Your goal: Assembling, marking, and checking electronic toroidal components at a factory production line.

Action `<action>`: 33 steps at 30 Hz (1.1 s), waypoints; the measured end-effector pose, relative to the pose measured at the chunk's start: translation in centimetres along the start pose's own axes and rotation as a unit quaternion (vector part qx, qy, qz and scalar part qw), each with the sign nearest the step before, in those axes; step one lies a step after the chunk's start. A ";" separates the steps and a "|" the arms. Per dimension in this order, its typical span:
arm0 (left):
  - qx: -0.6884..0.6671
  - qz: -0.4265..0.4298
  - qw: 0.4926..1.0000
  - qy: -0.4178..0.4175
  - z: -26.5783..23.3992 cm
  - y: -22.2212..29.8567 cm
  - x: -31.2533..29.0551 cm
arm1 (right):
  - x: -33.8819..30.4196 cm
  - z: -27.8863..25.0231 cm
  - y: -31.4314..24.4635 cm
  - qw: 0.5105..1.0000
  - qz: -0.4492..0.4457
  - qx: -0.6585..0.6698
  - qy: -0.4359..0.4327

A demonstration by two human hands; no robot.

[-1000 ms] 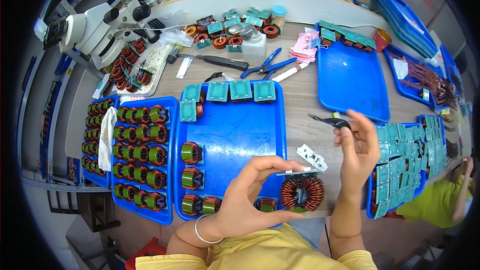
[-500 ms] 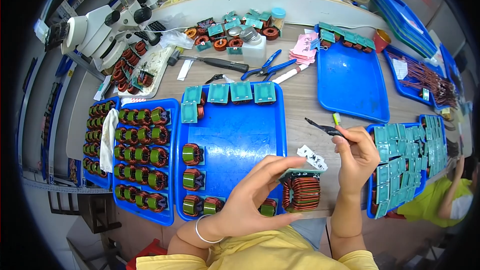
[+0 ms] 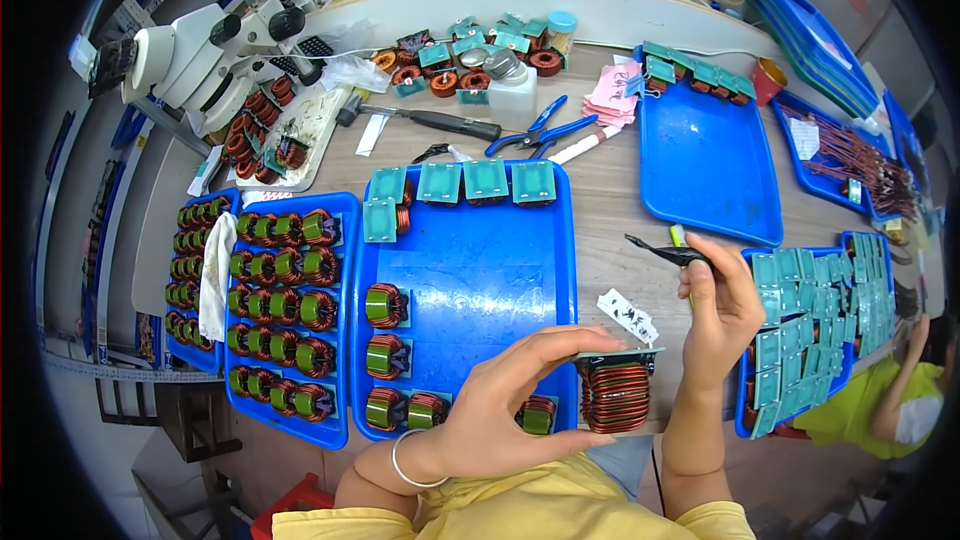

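Between the thumb and fingers of my left hand (image 3: 510, 395) is a copper-wound coil (image 3: 615, 398), with its green board on top, lifted in front of the middle blue tray (image 3: 470, 280). Its windings face me. My right hand (image 3: 722, 305) pinches a slim black pointed tool (image 3: 665, 251), its tip directed left, above and apart from the coil. Whether the tool has one tip or two I cannot tell. A white paper scrap (image 3: 627, 314) with dark bits on it lies on the table between my hands. Several coils with boards stand along the tray's back and left sides.
Left, a blue tray (image 3: 350, 290) holds rows of green-banded coils (image 3: 320, 312); a white cloth (image 3: 216, 280) lies beside them. Right, green boards (image 3: 797, 330) fill another tray. Behind are a hammer (image 3: 450, 124), blue-handled pliers (image 3: 545, 135), a plastic bottle (image 3: 512, 98) and a microscope (image 3: 190, 60).
The coil has turned, its windings now facing me more squarely, and shifted slightly right. My right hand has moved a little right with the black tool.
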State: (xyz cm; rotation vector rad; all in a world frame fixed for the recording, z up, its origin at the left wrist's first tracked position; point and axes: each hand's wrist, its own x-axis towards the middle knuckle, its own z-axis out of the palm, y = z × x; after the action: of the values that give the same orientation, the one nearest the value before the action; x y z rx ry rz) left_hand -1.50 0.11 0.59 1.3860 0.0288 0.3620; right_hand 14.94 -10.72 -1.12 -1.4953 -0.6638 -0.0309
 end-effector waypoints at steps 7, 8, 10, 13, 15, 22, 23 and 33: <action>0.027 0.010 1.000 0.009 0.0 0.1 0.0 | 0.1 -0.2 0.5 0.994 -0.087 -0.064 -0.035; 0.041 0.021 0.999 0.012 0.0 0.1 0.0 | 0.1 -0.3 0.6 0.994 -0.087 -0.064 -0.034; 0.057 0.020 0.998 0.011 0.0 0.5 0.2 | -0.1 -0.3 0.8 0.995 -0.078 -0.052 -0.030; 0.084 0.020 0.996 0.012 0.0 0.6 0.3 | -0.1 -0.4 0.9 0.995 -0.084 -0.047 -0.039; 0.094 0.020 0.995 0.014 0.0 0.7 0.3 | -0.1 -0.4 0.6 0.995 -0.078 -0.044 -0.041; 0.100 0.027 0.994 0.021 -0.1 0.5 0.3 | -0.4 -0.7 -0.1 0.996 -0.060 -0.052 -0.028; 0.098 0.034 0.994 0.024 -0.1 0.5 0.3 | -0.4 -0.7 0.1 0.996 -0.060 -0.052 -0.028; 0.003 0.005 1.000 -0.008 0.0 0.4 0.3 | -0.1 0.1 -0.5 0.999 0.005 -0.006 -0.041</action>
State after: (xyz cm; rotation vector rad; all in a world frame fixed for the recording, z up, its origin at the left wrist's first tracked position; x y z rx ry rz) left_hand -1.34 0.25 1.02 1.3961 0.0093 0.3594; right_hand 14.63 -10.75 -0.71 -1.5169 -0.7227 0.0349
